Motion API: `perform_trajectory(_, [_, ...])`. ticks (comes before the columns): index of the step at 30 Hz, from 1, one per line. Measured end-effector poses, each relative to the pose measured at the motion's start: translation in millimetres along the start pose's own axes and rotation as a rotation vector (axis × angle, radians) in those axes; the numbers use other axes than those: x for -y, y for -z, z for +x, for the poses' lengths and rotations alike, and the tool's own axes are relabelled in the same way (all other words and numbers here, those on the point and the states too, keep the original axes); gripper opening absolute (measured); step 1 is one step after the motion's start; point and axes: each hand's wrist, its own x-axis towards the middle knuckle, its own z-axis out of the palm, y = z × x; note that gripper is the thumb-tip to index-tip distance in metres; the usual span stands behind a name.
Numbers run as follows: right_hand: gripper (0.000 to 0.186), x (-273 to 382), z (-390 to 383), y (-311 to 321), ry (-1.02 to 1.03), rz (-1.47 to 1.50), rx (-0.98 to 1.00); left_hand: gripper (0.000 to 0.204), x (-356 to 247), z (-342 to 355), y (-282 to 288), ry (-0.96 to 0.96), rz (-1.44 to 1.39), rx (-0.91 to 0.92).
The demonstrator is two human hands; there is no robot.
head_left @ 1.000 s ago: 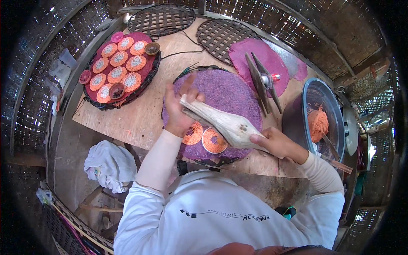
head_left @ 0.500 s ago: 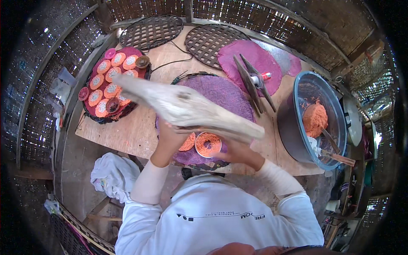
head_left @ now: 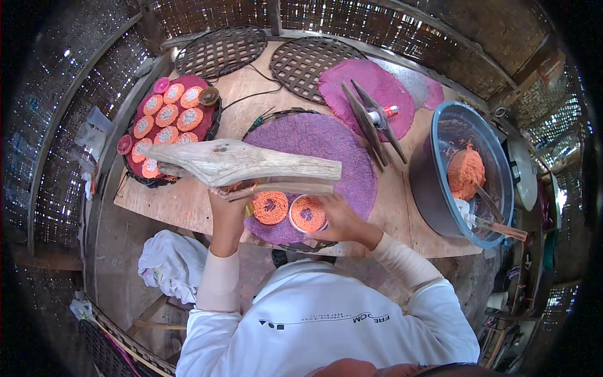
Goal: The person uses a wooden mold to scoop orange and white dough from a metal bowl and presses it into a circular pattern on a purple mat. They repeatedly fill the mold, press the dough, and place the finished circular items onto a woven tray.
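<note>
My left hand [head_left: 227,217] is closed on a wooden two-handled press [head_left: 251,160], held level above a round purple cloth [head_left: 345,147]. The press hides some of those fingers. Below it on the cloth lies a ring of orange dough strands [head_left: 271,208] with a small hole in its middle. Beside it, a white ring mould [head_left: 293,221] surrounds a second orange strand disc [head_left: 308,212]. The fingers of my right hand [head_left: 342,220] close on the mould's right edge.
At left, a tray [head_left: 207,125] bears several orange discs with pale centres. A blue-grey tub [head_left: 427,195] with orange dough [head_left: 466,174] stands at right. Another wooden press [head_left: 370,119] rests on a pink cloth [head_left: 339,75]. Woven trays [head_left: 314,63] lie behind.
The press has moved left and levelled out, now held by my left hand alone. My right hand has come to the ring mould. The orange ring beside it shows fully.
</note>
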Motion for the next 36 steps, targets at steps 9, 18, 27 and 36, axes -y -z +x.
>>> perform_trajectory(9, [0.097, -22.1, -35.4, 42.0, -0.241, -0.065, 0.034, 0.024, 11.0, 3.7, 6.1, -0.086, -0.023, -0.080])
perform_trajectory(18, [0.052, -100.4, -52.2, 22.1, -0.779, 0.383, -0.551, 0.037, -3.7, 6.9, 5.0, -0.125, -0.090, -0.051])
perform_trajectory(27, [0.042, -31.2, -13.4, 103.8, -1.082, 1.070, -0.135, 0.030, -31.2, 18.9, 38.2, -0.192, -0.048, -0.175])
perform_trajectory(36, [0.048, -5.2, -55.7, 30.7, -0.801, 1.648, -0.475, 0.033, -56.1, 20.0, 51.1, -0.299, -0.035, -0.231])
